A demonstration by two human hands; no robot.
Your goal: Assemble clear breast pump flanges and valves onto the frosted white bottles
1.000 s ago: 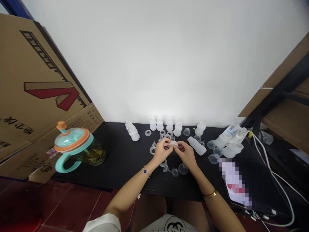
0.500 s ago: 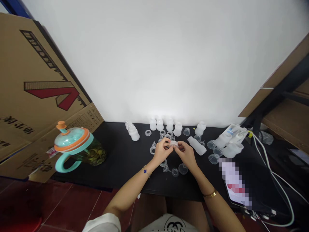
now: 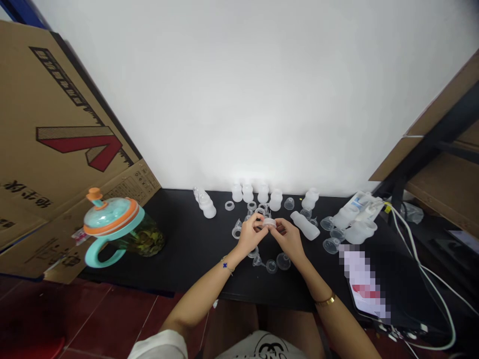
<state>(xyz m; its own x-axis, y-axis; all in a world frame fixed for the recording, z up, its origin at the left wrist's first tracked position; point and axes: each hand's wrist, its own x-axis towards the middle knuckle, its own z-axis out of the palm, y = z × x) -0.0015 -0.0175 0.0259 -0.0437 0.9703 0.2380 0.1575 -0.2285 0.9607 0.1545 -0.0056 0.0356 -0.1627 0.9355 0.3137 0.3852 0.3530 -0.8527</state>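
Note:
Between my two hands is a white bottle collar ring [image 3: 269, 222], held just above the black table. My left hand [image 3: 251, 232] pinches its left side and my right hand [image 3: 287, 238] grips its right side; both are closed on it. Whether a nipple sits in the ring is hidden by my fingers. Loose rings and clear silicone nipples [image 3: 257, 260] lie under and around my hands. A clear dome cap [image 3: 283, 261] rests below my right hand. A frosted baby bottle [image 3: 305, 226] lies on its side to the right.
Several frosted bottles [image 3: 263, 193] stand along the wall. A capped bottle [image 3: 205, 203] lies at the left. A teal-lidded jug [image 3: 123, 224] stands beside a large cardboard box [image 3: 56, 149]. At right are bagged bottles [image 3: 359, 219], a phone [image 3: 368, 284] and white cables [image 3: 415, 249].

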